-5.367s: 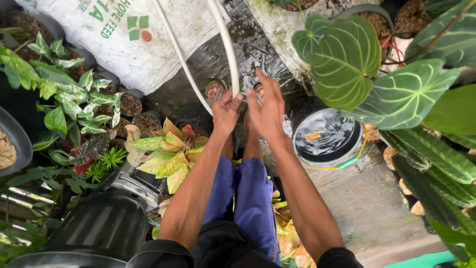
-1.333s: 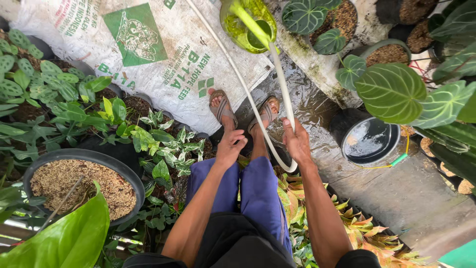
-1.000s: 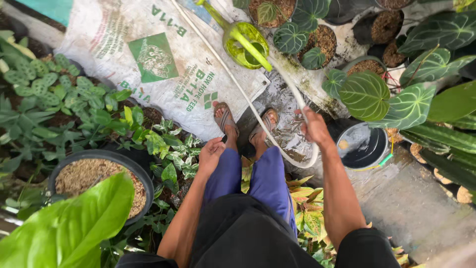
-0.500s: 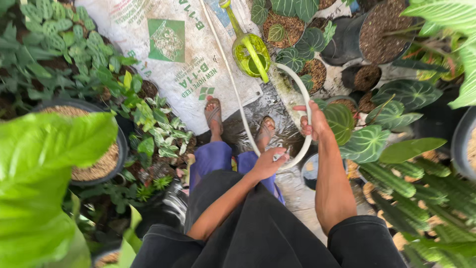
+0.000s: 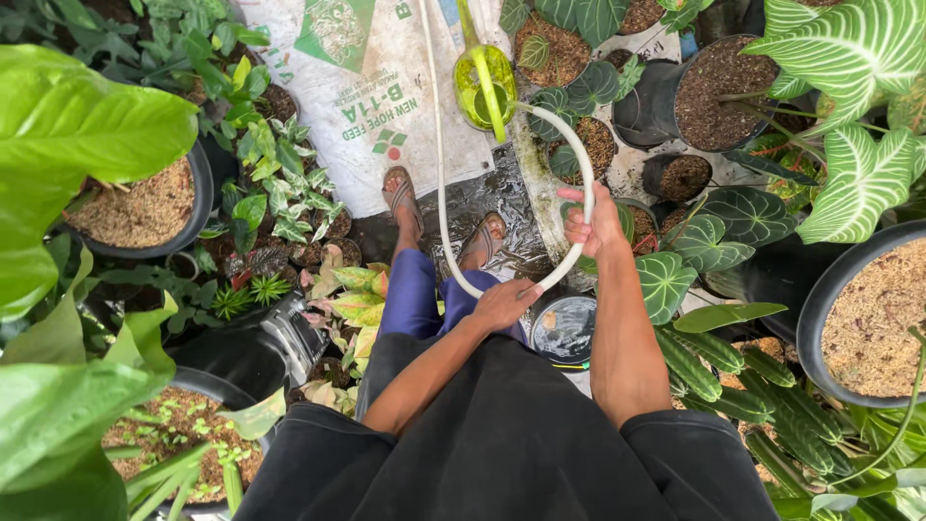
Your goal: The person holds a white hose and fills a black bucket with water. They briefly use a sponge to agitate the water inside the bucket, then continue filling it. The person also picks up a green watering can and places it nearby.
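We stand w/ both hands on a pale hose [image 5: 579, 174] that loops in front of us. Our right hand [image 5: 593, 220] is curled into a fist round the hose on the loop's right side, held out above the pots; our left hand [image 5: 503, 304] sits lower, near the knees, fingers closed over the hose at the loop's bottom. From there the hose runs up the frame past our feet and off the top edge; the other end arcs over toward a yellow-green can [image 5: 484, 85]. Feet in sandals stand on a wet dark patch of floor [image 5: 482, 198], abt the only open ground. Tight on all sides: a white sack [image 5: 376, 96] lies flat just beyond the left foot, its edge touching the wet patch. Right of us, pots of soil [image 5: 719, 92] and striped-leaf plants [image 5: 849, 164] crowd close to the right forearm; a big pot [image 5: 868, 309] of coarse mix sits at the right edge. A small round tin [image 5: 564, 328] sits just below the left hand, btwn our legs and the plants. Left side: a bowl [image 5: 145, 203] of coarse mix, small leafy plants [image 5: 280, 193], and a big green leaf [image 5: 77, 135] blocking the near-left corner. Room to move is mostly straight ahead along the wet strip.
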